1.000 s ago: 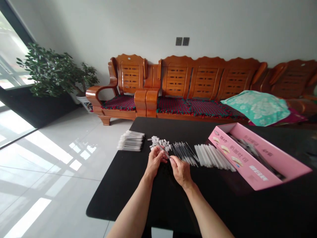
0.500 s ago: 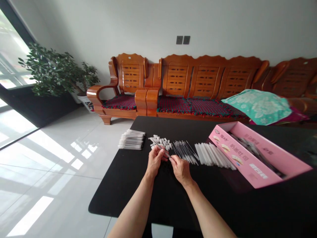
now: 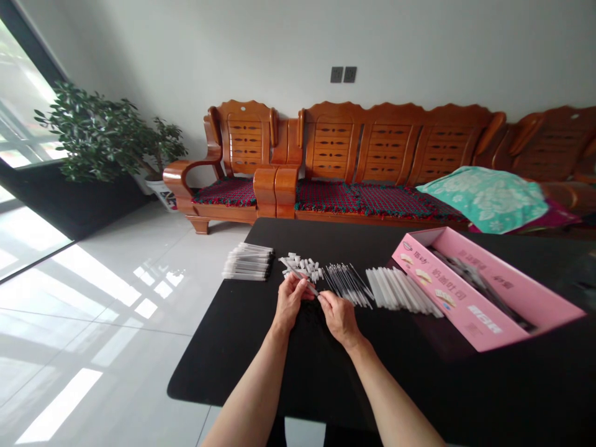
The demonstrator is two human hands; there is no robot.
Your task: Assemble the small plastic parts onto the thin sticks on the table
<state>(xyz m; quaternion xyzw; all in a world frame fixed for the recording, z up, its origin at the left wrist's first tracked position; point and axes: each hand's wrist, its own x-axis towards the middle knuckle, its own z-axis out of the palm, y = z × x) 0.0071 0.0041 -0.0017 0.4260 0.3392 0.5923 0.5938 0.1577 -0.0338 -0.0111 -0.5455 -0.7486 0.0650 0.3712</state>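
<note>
Between my two hands is a slim, pale pen, slanting up to the left. My left hand is closed around its middle. At its lower right end, my right hand pinches it; the fingertips partly hide that end. Just beyond my hands lies a small heap of white pen caps. Dark, thin pen refills lie fanned out right of them. Farther right is a row of translucent white pen barrels. Pens with dark ends are stacked at the left.
A pink printed box with dark items inside stands at the right on the black table. Behind the table are a wooden sofa and a turquoise cloth. A potted plant stands at the left.
Almost nothing differs. Both hands keep the same hold on the pen, and the piles lie as before; the view has shifted very slightly.
</note>
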